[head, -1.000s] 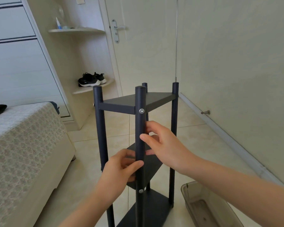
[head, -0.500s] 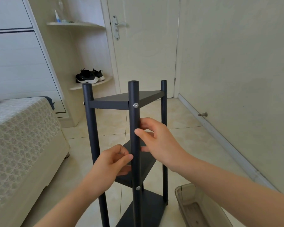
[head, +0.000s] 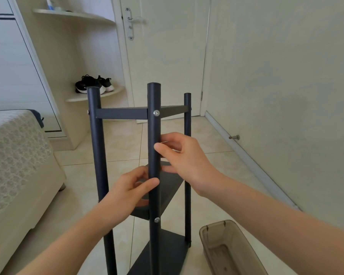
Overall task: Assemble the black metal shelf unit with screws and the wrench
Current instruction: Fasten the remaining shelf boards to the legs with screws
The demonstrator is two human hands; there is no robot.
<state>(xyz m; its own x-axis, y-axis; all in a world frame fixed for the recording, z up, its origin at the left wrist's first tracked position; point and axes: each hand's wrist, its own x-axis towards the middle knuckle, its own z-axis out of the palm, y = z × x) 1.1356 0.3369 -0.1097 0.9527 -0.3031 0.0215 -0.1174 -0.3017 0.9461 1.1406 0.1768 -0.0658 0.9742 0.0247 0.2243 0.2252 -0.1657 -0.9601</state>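
On the tiled floor (head: 117, 141) stood the shelf unit (head: 123, 114), upright, with three black posts and three shelves in view. The left hand (head: 131, 187) wrapped the front post (head: 154, 100) beside the middle shelf (head: 168, 187), thumb across the front. The right hand (head: 185, 159) held the same post higher up, thumb pressed on it and fingers curled behind. Silver screws showed on that post, one at the top shelf (head: 156, 113) and one lower down (head: 157, 219).

The step looked like steadying the frame to check a joint, late in the assembly. The next move would call for the wrench on any loose screw, but no wrench was in sight. A fourth post, if fitted, was hidden. The bottom shelf (head: 167, 253) ran off frame, and whether the right fingers pinched anything small could not be told.
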